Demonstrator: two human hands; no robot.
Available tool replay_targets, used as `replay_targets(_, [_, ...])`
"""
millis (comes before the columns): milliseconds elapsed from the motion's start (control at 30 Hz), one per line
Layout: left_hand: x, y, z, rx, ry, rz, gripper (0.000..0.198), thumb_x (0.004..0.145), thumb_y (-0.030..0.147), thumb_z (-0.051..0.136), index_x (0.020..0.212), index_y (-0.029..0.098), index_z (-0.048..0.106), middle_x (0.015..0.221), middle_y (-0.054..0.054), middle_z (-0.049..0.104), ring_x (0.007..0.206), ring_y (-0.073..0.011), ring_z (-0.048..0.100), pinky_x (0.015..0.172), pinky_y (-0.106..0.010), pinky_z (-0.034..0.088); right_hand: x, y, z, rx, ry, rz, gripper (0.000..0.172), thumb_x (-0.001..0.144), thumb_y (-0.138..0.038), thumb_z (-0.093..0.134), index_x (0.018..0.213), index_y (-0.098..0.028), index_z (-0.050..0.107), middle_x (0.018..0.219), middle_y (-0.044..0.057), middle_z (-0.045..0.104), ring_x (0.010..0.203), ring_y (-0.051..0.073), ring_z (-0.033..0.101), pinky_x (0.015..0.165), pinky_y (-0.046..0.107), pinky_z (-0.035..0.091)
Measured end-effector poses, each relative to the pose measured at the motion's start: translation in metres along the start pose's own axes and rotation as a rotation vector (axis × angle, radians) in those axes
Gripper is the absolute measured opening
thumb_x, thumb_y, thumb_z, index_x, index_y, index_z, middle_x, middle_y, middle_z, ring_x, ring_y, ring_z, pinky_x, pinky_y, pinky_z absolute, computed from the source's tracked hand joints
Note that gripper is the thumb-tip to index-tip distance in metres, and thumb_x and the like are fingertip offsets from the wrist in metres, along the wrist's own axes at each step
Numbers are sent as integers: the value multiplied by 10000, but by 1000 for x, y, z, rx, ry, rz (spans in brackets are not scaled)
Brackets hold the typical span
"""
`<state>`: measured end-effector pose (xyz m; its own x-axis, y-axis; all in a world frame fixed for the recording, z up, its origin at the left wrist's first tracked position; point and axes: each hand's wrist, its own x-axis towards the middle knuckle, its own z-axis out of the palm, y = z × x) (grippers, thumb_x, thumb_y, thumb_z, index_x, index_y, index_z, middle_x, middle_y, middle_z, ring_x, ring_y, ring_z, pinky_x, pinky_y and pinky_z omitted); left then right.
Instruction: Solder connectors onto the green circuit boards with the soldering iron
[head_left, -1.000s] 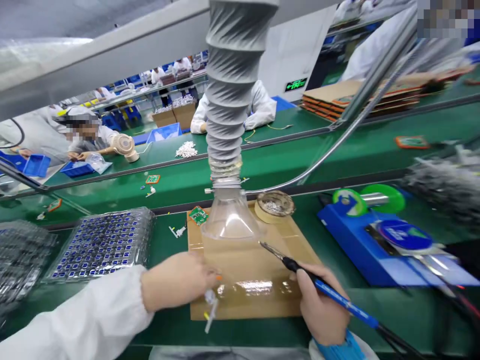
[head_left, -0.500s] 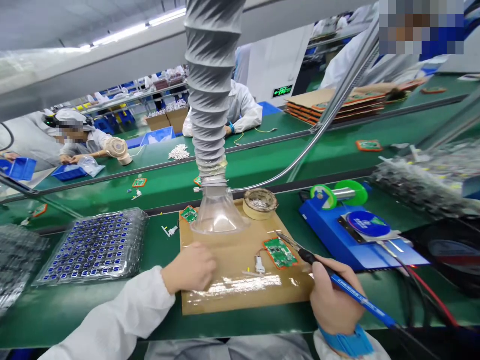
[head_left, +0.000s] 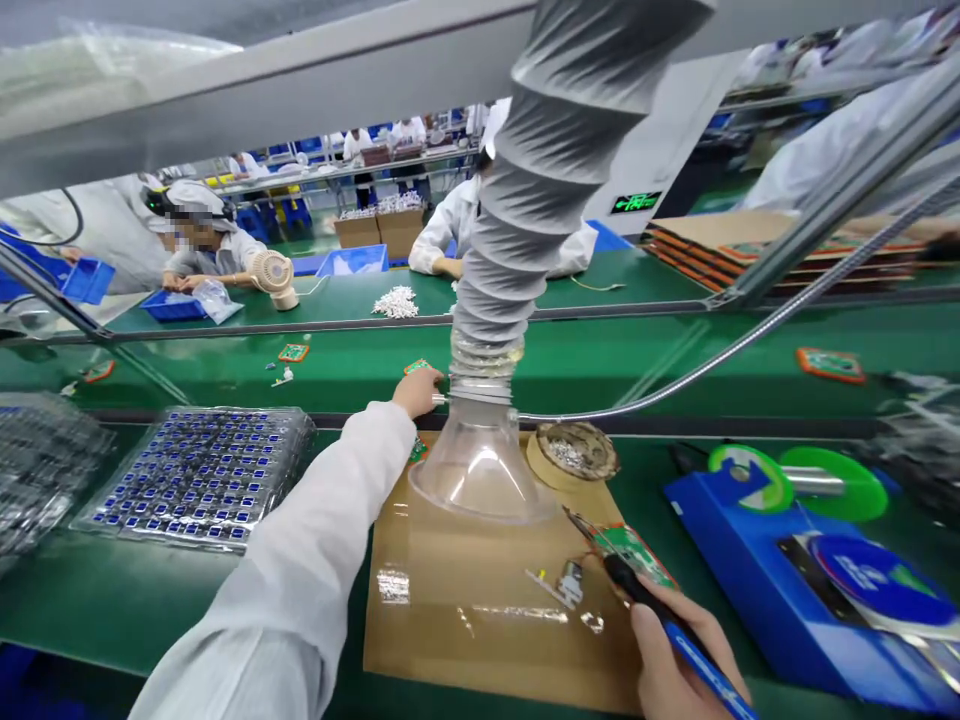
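My right hand is closed round a soldering iron with a blue and black handle. Its tip lies by the upper left edge of a green circuit board with an orange rim. A small white connector on a wire sits left of that board on the brown mat. My left hand reaches past the mat to the far channel, beside the fume hood's neck. Just behind it shows another green board. Its fingertips are partly hidden, so their grip is unclear.
A clear fume hood on a grey hose hangs over the mat. Behind it stands a round tub. A blue solder stand is at right, trays of blue-topped parts at left. Co-workers sit across the bench.
My left hand has gone from the mat forward to the far channel. The view has shifted, and my right hand still holds the soldering iron near the board.
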<state>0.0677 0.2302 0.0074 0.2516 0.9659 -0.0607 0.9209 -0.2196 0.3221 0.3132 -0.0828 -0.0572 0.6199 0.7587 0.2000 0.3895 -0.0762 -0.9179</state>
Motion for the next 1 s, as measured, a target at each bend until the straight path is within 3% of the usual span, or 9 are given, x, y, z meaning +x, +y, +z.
replay_targets(100, [22, 12, 9, 52, -39, -55, 303, 910, 158, 569, 1189, 128, 684, 1114, -165, 740, 1094, -257, 700, 952, -336, 528, -1, 5, 1, 40, 77, 55, 611, 795, -742, 665, 1009, -170, 684, 1092, 148, 710, 1093, 371, 656, 990, 530, 485])
replay_targets(200, [30, 13, 11, 113, -40, -127, 323, 945, 164, 507, 1226, 87, 647, 1132, -213, 724, 1100, -287, 706, 933, -386, 538, -1, 6, 1, 71, 74, 61, 617, 779, -742, 689, 997, -164, 688, 1064, 147, 713, 1064, 367, 663, 972, 528, 496])
replay_targets(367, [15, -8, -8, 205, -40, -153, 253, 880, 184, 583, 1073, 83, 712, 1097, -227, 730, 1065, -309, 714, 889, -358, 540, -2, 0, 1, 89, 84, -48, 509, 844, -659, 678, 972, -166, 685, 1083, 143, 706, 1068, 345, 658, 988, 505, 489])
replay_targets(467, [-19, -23, -29, 260, 11, -136, 262, 901, 190, 533, 1061, 93, 717, 1078, -221, 731, 1050, -313, 706, 875, -359, 527, -4, 1, 0, 121, 80, -85, 432, 871, -587, 684, 983, -170, 684, 1084, 140, 706, 1058, 337, 666, 968, 487, 506])
replay_targets(600, [-106, -37, -49, 313, 42, -93, 206, 903, 166, 510, 929, 143, 713, 957, -150, 728, 940, -278, 699, 819, -342, 502, -7, 9, 0, 175, 82, -129, 372, 876, -529, 701, 973, -171, 678, 1010, 122, 701, 991, 311, 673, 937, 473, 510])
replay_targets(667, [-160, -44, -49, 331, 30, -40, 168, 871, 114, 529, 845, 160, 688, 908, -103, 704, 848, -235, 679, 767, -313, 481, -8, 11, -1, 189, 88, -149, 365, 875, -524, 705, 963, -171, 678, 983, 116, 697, 966, 298, 669, 928, 460, 505])
replay_targets(800, [-245, -55, -25, 298, 84, 265, 221, 855, 26, 509, 712, 169, 598, 782, -43, 619, 722, -169, 591, 668, -272, 424, -9, 2, -5, 132, 72, -188, 396, 868, -568, 688, 927, -176, 690, 929, 109, 710, 899, 275, 675, 849, 409, 521])
replay_targets(900, [-262, -53, 5, 229, 120, 467, 231, 890, 44, 504, 716, 174, 584, 760, -28, 594, 723, -158, 563, 659, -258, 415, -13, -10, -2, 103, 16, -214, 374, 874, -556, 665, 919, -186, 691, 914, 92, 719, 849, 256, 686, 783, 373, 534])
replay_targets(1000, [-248, -36, 34, 167, 98, 530, 178, 904, 119, 547, 740, 170, 596, 777, -33, 600, 742, -162, 558, 682, -267, 431, -19, -23, 10, 78, -72, -224, 349, 864, -531, 664, 936, -193, 703, 937, 87, 734, 867, 258, 698, 781, 366, 541])
